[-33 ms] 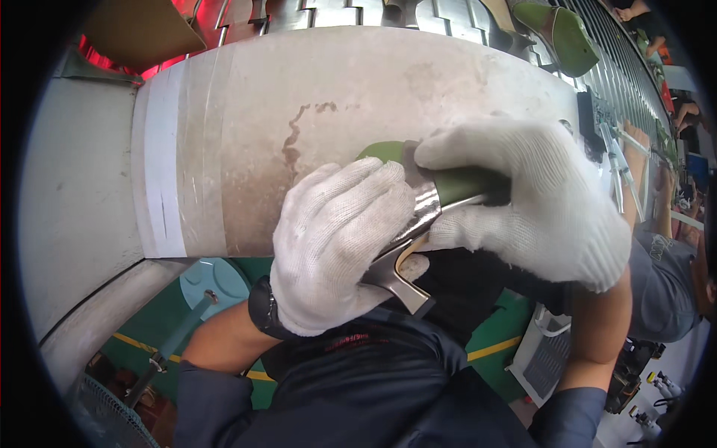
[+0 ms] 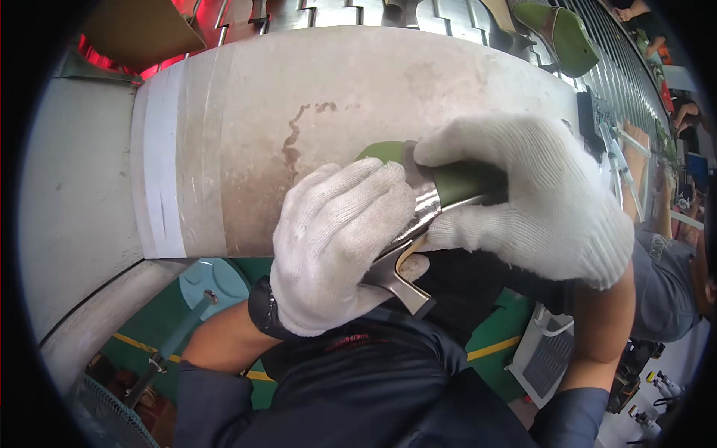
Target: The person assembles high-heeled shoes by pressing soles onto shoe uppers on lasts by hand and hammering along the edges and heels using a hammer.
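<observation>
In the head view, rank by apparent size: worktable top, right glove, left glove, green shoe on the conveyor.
1. worktable top
2. right hand and left hand, both in white gloves: near equal, close to the camera, not ranked apart
3. green shoe on the conveyor, farther off

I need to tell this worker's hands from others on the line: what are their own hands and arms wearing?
Both the left hand and the right hand wear white knitted work gloves with ribbed cuffs. A dark band, probably a watch, sits at the left wrist just below the glove. The forearms are bare; dark blue sleeves are pushed up near the elbows.
</observation>
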Action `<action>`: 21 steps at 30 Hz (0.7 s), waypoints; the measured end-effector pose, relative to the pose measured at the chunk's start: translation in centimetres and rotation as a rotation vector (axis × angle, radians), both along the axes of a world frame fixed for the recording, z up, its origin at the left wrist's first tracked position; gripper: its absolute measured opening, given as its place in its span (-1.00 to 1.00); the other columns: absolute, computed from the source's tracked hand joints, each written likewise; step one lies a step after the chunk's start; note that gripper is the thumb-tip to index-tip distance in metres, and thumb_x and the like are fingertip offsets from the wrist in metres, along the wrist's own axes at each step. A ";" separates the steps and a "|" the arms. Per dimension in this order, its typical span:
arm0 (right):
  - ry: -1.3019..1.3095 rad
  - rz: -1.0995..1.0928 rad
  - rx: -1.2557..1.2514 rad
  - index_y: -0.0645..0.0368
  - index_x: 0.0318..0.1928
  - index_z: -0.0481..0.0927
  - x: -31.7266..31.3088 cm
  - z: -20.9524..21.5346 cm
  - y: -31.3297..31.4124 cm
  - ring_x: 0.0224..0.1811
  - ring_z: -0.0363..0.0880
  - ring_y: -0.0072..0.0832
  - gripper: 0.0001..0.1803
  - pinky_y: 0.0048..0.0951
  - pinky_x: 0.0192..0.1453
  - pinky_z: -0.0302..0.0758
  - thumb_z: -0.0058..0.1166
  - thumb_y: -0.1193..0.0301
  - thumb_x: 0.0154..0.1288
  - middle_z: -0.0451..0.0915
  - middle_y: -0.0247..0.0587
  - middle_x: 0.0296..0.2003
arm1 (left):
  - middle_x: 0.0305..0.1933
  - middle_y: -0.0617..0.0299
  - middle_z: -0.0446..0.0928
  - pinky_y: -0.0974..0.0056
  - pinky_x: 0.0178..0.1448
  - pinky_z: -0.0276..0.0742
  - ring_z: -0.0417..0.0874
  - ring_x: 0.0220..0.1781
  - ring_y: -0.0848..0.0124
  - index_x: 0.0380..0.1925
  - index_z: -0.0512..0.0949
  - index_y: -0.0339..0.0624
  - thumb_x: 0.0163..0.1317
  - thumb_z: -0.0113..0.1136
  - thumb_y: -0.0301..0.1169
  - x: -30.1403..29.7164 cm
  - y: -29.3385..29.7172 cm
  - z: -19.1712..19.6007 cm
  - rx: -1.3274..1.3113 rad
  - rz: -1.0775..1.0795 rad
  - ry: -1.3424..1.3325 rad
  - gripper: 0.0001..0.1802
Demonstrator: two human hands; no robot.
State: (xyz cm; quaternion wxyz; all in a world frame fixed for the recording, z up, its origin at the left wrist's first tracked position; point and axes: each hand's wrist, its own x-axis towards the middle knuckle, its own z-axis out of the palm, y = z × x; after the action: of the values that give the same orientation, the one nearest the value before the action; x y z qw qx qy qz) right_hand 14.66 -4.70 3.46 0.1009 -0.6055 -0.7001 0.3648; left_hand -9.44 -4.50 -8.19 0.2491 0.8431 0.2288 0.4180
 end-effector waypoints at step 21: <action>0.067 -0.869 0.595 0.27 0.26 0.73 8.2 -10.1 -9.6 0.23 0.71 0.00 -0.52 -0.05 0.33 0.64 0.36 0.56 0.32 0.71 0.17 0.12 | 0.67 -0.40 0.32 -0.23 0.75 0.24 0.35 0.70 -0.36 0.65 0.27 -0.40 0.02 0.75 -0.11 2.5 1.3 3.6 -0.055 -0.067 0.401 0.26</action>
State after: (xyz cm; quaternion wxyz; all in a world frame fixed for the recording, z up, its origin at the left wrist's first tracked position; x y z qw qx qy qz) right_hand 22.90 -14.26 -6.64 0.4329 -0.7731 -0.4540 0.0940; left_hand -6.91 -3.23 -4.62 0.2353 0.9094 0.2571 0.2269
